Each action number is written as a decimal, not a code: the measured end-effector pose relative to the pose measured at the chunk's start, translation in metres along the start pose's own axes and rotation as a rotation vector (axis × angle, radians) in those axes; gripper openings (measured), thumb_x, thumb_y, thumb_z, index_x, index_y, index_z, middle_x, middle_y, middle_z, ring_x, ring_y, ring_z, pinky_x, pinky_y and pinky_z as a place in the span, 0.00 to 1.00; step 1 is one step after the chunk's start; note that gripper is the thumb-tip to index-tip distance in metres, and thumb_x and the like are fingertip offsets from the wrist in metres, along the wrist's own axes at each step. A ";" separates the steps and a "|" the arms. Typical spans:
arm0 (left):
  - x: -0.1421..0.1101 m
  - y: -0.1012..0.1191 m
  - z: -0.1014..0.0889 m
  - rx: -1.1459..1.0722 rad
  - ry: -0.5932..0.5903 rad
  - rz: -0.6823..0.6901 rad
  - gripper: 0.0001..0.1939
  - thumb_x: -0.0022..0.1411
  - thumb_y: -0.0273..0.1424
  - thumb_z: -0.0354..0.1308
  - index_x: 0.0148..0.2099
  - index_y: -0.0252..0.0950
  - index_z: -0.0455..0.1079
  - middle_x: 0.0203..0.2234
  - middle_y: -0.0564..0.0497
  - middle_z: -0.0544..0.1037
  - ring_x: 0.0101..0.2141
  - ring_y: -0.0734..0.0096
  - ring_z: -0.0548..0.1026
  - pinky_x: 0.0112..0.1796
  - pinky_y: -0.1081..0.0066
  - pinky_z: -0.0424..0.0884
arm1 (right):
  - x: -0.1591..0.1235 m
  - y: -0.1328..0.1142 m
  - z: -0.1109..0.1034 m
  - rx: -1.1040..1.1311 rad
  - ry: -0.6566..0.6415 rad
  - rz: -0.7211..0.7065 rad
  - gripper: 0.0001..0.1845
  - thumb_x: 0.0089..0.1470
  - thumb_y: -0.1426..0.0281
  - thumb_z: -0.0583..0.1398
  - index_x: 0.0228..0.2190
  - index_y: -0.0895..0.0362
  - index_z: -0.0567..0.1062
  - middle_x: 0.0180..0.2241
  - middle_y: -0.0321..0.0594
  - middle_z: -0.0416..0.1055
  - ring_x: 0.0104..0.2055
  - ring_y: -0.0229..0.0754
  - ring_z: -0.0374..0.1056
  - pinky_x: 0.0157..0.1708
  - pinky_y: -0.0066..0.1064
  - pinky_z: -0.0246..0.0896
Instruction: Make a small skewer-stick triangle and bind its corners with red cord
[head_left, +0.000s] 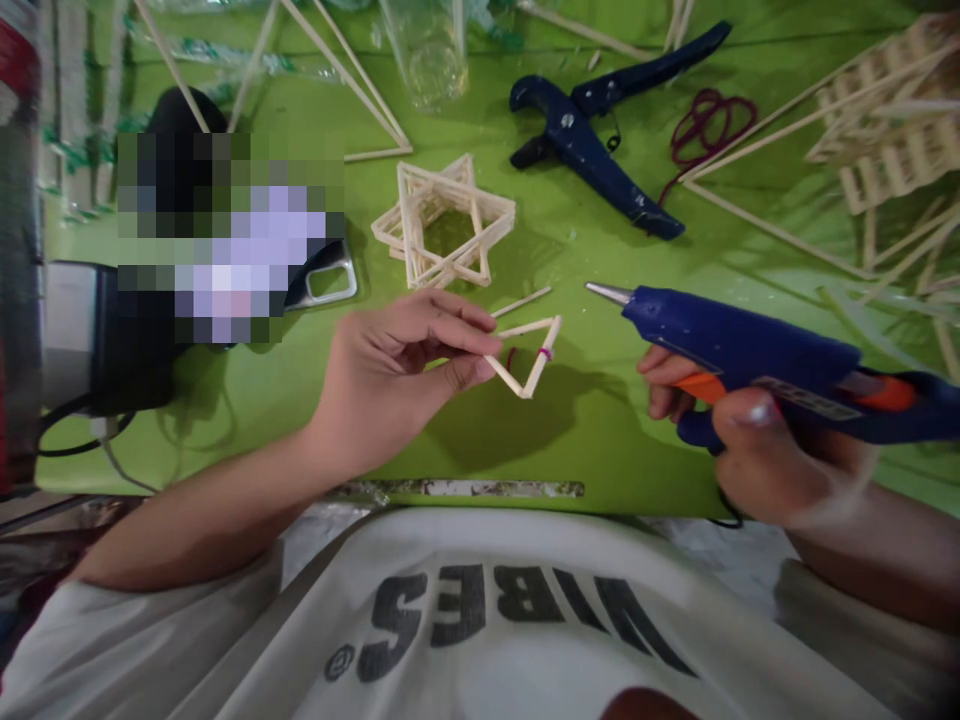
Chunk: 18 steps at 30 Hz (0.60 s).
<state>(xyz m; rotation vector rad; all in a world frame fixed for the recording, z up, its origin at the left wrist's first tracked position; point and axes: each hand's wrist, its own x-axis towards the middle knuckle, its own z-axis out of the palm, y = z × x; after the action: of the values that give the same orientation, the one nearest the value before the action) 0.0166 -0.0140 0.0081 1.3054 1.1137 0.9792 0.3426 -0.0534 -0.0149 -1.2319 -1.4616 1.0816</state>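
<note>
Left hand (420,345): fingers pinched together on one corner of a small stick triangle (544,358), held just above the table (600,445) in front of the shirt. Right hand (772,450): fingers wrapped around the handle of a blue glue gun (750,335), near the orange trigger; nozzle points left toward the triangle, apart from it.

Step in hand looks like gluing or fixing work on the triangle. Next move would call for a steady left pinch and the nozzle brought up to a joint, clear of the fingertips.

Counts: one triangle, seemingly three sticks, though the pinched corner is hidden by the fingers so can't confirm it's joined. One pink thread wrap (545,354) on its right-hand stick. One glue gun. One loose stick (525,300) just beyond the triangle. One star-shaped stick frame (463,247) lying behind the left hand. One blue cutter (592,150), one dark red cord bundle (694,130) beside it, one clear cup (429,75) at the far side.
</note>
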 end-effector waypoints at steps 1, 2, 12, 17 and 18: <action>-0.001 0.001 0.001 0.020 0.010 0.025 0.05 0.66 0.30 0.81 0.42 0.47 0.92 0.46 0.46 0.91 0.48 0.60 0.90 0.42 0.67 0.89 | 0.001 -0.001 0.001 0.022 -0.002 -0.025 0.14 0.70 0.55 0.72 0.45 0.51 0.93 0.42 0.48 0.87 0.32 0.49 0.79 0.29 0.42 0.79; -0.002 0.001 0.001 0.037 0.013 0.048 0.06 0.66 0.28 0.81 0.42 0.46 0.92 0.46 0.47 0.91 0.48 0.60 0.90 0.42 0.68 0.89 | 0.001 -0.002 0.002 0.039 -0.007 -0.049 0.14 0.72 0.57 0.70 0.46 0.52 0.93 0.42 0.48 0.87 0.32 0.48 0.80 0.28 0.40 0.78; -0.001 0.000 0.003 0.099 -0.045 0.053 0.05 0.62 0.26 0.81 0.38 0.42 0.90 0.36 0.49 0.92 0.36 0.65 0.89 0.36 0.69 0.87 | 0.001 -0.001 0.003 0.127 -0.040 -0.075 0.14 0.71 0.58 0.71 0.45 0.53 0.93 0.42 0.50 0.88 0.31 0.49 0.80 0.27 0.42 0.82; 0.000 0.002 0.002 0.122 -0.040 0.156 0.06 0.68 0.24 0.77 0.40 0.42 0.91 0.37 0.50 0.92 0.35 0.67 0.88 0.37 0.70 0.87 | 0.002 0.002 -0.001 0.091 -0.070 -0.095 0.13 0.72 0.57 0.70 0.49 0.47 0.93 0.45 0.48 0.88 0.32 0.49 0.80 0.27 0.43 0.82; -0.001 0.002 0.002 0.127 -0.040 0.159 0.06 0.69 0.24 0.76 0.40 0.41 0.90 0.37 0.49 0.92 0.35 0.68 0.88 0.37 0.70 0.87 | 0.003 0.002 -0.001 0.093 -0.076 -0.111 0.13 0.72 0.58 0.70 0.49 0.48 0.93 0.45 0.48 0.88 0.32 0.49 0.80 0.27 0.43 0.82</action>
<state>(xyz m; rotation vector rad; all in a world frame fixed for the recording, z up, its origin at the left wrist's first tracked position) 0.0185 -0.0154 0.0099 1.5293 1.0683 1.0070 0.3441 -0.0504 -0.0162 -1.0429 -1.5021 1.1187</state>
